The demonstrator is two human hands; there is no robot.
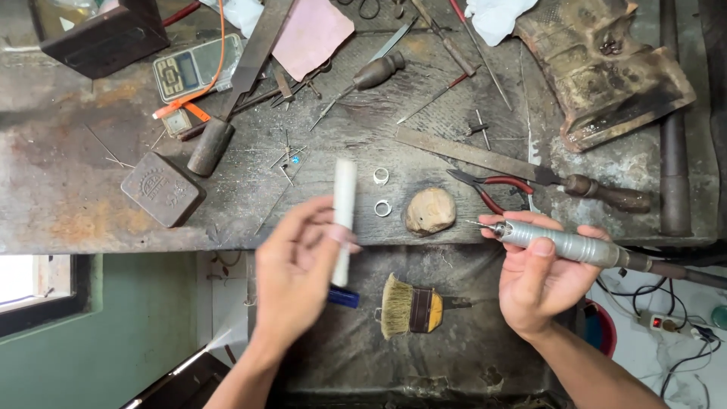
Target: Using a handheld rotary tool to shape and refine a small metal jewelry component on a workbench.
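My left hand (297, 261) holds a white stick (344, 216) upright between thumb and fingers; hand and stick are motion-blurred. In my right hand (539, 276) lies a grey metal rotary handpiece (564, 244), gripped sideways with its fine tip pointing left toward a small tan wooden block (430, 210). Two silver rings (381, 176) (382, 208) rest on the worn bench (68, 220) between the stick and the block.
Red-handled pliers (488, 185), a long flat file (485, 159), a digital scale (195, 67), a dark metal block (161, 189), picks and gravers litter the bench. A bristle brush (409, 307) and a blue object (343, 297) lie on the cloth apron below.
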